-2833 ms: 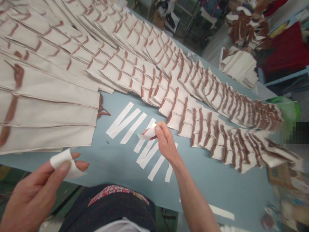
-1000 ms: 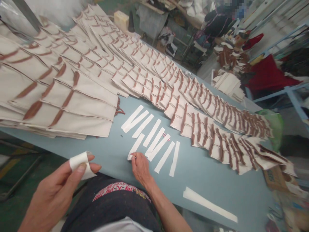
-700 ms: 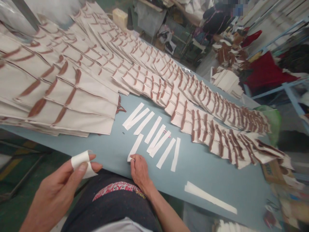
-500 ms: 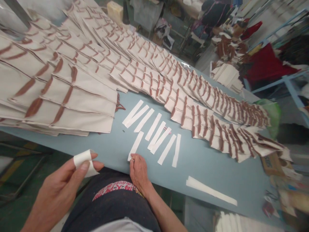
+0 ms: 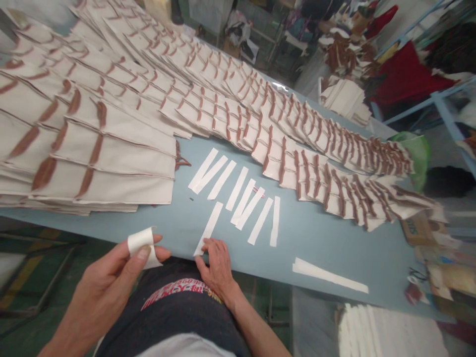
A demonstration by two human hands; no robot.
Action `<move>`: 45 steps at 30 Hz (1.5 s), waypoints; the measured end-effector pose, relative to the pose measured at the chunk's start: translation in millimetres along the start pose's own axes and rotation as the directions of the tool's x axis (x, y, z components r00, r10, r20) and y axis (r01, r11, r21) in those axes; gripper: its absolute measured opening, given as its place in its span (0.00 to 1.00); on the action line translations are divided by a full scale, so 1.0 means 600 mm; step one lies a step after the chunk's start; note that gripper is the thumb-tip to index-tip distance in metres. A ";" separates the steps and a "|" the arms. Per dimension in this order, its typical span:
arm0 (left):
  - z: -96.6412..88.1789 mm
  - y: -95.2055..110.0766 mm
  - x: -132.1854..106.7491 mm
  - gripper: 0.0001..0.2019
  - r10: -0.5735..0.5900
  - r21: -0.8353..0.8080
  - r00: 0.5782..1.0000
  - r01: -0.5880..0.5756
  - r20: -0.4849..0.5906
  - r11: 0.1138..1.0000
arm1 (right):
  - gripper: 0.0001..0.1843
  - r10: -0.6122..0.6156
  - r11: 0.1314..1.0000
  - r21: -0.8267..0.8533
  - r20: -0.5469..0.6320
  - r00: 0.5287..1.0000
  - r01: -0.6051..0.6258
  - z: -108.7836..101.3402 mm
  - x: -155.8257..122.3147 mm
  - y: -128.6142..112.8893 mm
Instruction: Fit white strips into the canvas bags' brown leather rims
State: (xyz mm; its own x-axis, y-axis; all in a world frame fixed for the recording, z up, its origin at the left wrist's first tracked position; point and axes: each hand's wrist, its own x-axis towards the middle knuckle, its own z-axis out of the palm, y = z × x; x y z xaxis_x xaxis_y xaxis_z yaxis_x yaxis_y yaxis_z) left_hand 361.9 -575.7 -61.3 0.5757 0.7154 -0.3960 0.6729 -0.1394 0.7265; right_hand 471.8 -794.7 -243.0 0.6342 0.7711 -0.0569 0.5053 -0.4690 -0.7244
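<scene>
My left hand is raised in front of the table edge, closed on a white strip that curls in a loop over the fingers. At the near edge of the blue-grey table, my right hand has its fingertips on the near end of another flat white strip. Its thumb sits at that end, a little apart from the index finger. Beyond this hand, several similar strips lie slanted in a loose row, some touching or overlapping.
Stacked cream panels with brown bands cover the left and back of the table. Longer cream strips lie at the front right. Scissors rest near the right end. A cardboard box and blue metal frame stand right.
The strip under my right hand has slid towards the table's near edge, and my right thumb now shows, spread from the index finger. My left hand still holds its looped strip. The view has shifted.
</scene>
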 end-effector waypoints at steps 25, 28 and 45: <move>0.019 0.160 -0.017 0.23 -0.344 -0.864 0.866 0.451 0.363 0.225 | 0.14 -0.546 0.817 0.014 -0.299 0.782 0.576 -0.244 0.093 -0.257; 0.022 0.161 -0.017 0.24 -0.311 -0.857 0.852 0.486 0.421 0.171 | 0.16 -0.574 0.812 -0.075 -0.276 0.771 0.578 -0.237 0.094 -0.244; 0.053 0.132 -0.019 0.12 -0.181 -0.839 0.892 0.451 0.414 0.304 | 0.09 -0.456 0.865 0.053 -0.329 0.827 0.498 -0.227 0.088 -0.236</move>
State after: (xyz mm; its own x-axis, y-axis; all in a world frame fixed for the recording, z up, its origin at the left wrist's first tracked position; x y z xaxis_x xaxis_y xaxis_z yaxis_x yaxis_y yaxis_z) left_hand 423.6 -616.5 -16.9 0.5840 0.3802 -0.7172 0.0739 0.8550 0.5134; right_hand 513.4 -746.5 -49.8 0.4862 0.7102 0.5091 0.7225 0.0009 -0.6914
